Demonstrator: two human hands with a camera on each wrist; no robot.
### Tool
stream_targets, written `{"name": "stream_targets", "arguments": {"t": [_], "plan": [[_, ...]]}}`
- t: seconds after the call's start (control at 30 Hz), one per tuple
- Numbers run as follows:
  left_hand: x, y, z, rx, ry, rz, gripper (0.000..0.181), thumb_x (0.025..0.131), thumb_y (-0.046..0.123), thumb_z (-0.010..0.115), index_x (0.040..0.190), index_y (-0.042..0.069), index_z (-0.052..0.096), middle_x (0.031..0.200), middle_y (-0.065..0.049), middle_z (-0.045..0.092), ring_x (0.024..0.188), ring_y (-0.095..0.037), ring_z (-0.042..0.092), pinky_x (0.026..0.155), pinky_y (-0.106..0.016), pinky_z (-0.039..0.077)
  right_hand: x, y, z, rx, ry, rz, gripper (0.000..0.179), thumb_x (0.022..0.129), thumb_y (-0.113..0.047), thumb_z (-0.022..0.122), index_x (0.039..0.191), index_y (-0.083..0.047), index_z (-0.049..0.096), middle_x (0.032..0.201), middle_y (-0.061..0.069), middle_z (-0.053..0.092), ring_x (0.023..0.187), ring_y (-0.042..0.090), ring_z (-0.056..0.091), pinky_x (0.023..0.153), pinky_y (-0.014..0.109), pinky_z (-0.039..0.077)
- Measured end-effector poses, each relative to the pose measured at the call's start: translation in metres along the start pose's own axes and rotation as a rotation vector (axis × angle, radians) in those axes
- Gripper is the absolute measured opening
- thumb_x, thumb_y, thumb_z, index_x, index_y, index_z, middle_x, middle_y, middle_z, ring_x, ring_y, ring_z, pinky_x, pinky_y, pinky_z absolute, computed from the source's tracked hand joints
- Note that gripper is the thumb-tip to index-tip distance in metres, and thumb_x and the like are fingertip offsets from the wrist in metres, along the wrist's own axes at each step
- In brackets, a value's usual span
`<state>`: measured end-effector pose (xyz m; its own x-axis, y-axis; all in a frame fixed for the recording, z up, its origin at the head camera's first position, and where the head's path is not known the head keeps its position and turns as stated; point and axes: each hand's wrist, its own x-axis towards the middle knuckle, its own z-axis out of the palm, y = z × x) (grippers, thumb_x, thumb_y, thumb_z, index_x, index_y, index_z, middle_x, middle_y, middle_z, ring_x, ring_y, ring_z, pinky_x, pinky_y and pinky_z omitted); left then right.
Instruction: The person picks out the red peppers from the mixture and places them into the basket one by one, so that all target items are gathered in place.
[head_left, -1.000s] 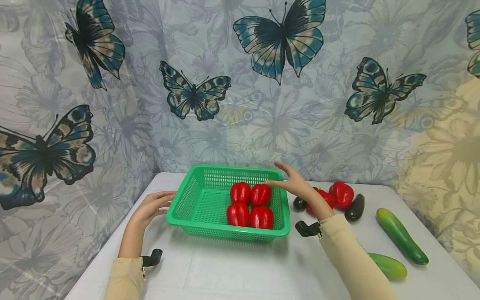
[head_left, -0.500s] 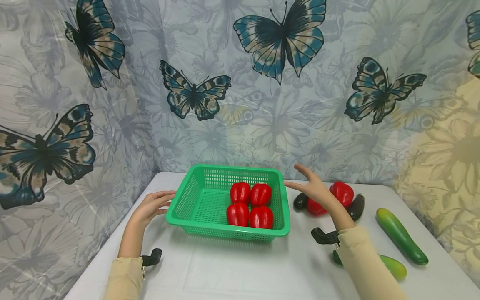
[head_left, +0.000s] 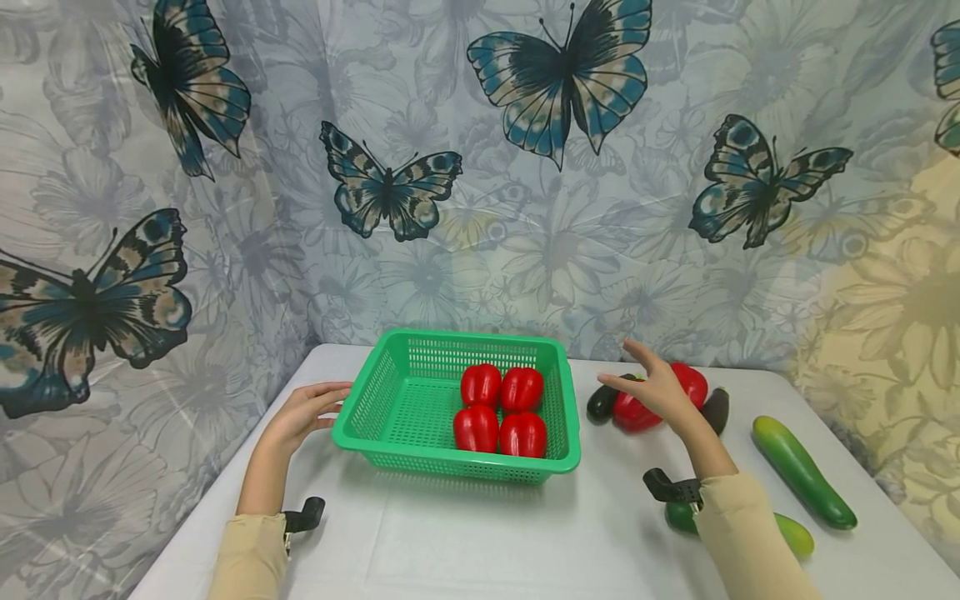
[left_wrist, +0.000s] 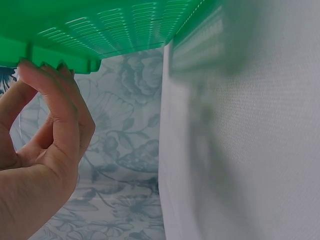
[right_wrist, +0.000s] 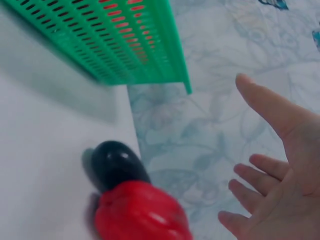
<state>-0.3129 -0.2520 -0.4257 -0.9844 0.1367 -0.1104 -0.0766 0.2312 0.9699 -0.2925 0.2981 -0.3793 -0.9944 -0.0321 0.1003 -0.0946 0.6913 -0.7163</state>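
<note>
Several red bell peppers [head_left: 481,386] lie in the right half of a green perforated basket [head_left: 450,465]. My left hand [head_left: 300,415] holds the basket's left rim, its bent fingers [left_wrist: 60,100] at the edge in the left wrist view. To the right of the basket my right hand [head_left: 663,392] hovers with spread fingers and nothing in it. Below it sits a red bell pepper [right_wrist: 142,212], with a dark eggplant [right_wrist: 117,162] against it. Another red bell pepper [head_left: 690,383] and a second eggplant [head_left: 717,410] are partly covered by my right hand and forearm.
A long green cucumber-like vegetable [head_left: 806,473] lies on the right of the white table [head_left: 480,542]. A similar one [head_left: 795,535] is partly behind my right sleeve. Butterfly-patterned cloth [head_left: 480,267] hangs behind the table.
My right hand has moved right, from above the peppers in the basket to over the loose vegetables beside it. My left hand and the basket stay where they were.
</note>
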Motion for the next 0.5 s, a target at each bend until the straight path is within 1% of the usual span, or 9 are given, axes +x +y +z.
{"name": "stream_targets", "arguments": {"t": [0.13, 0.33, 0.5], "plan": [[0.000, 0.000, 0.000, 0.000, 0.000, 0.000, 0.056, 0.097, 0.033, 0.062, 0.139, -0.002, 0.050, 0.107, 0.014, 0.063, 0.093, -0.006, 0.064, 0.078, -0.027, 0.054, -0.004, 0.009, 0.000, 0.010, 0.007, 0.033, 0.098, 0.088, -0.047, 0.070, 0.156, -0.005, 0.014, 0.158, 0.026, 0.022, 0.145, 0.049, 0.018, 0.109, 0.070, 0.025], [0.001, 0.000, 0.000, 0.002, -0.004, 0.001, 0.056, 0.097, 0.033, 0.061, 0.139, -0.002, 0.050, 0.107, 0.014, 0.063, 0.093, -0.006, 0.063, 0.079, -0.027, 0.054, -0.008, 0.022, 0.003, 0.008, 0.041, 0.069, 0.097, 0.088, -0.046, 0.070, 0.156, -0.004, 0.015, 0.157, 0.027, 0.023, 0.142, 0.051, 0.021, 0.106, 0.070, 0.030], [0.000, 0.000, 0.000, 0.008, -0.005, 0.006, 0.055, 0.098, 0.033, 0.061, 0.139, -0.002, 0.050, 0.108, 0.013, 0.064, 0.094, -0.006, 0.063, 0.080, -0.029, 0.054, -0.011, 0.031, 0.007, 0.011, 0.048, 0.132, 0.099, 0.087, -0.048, 0.070, 0.156, -0.004, 0.013, 0.157, 0.029, 0.021, 0.140, 0.052, 0.021, 0.104, 0.069, 0.035]]}}
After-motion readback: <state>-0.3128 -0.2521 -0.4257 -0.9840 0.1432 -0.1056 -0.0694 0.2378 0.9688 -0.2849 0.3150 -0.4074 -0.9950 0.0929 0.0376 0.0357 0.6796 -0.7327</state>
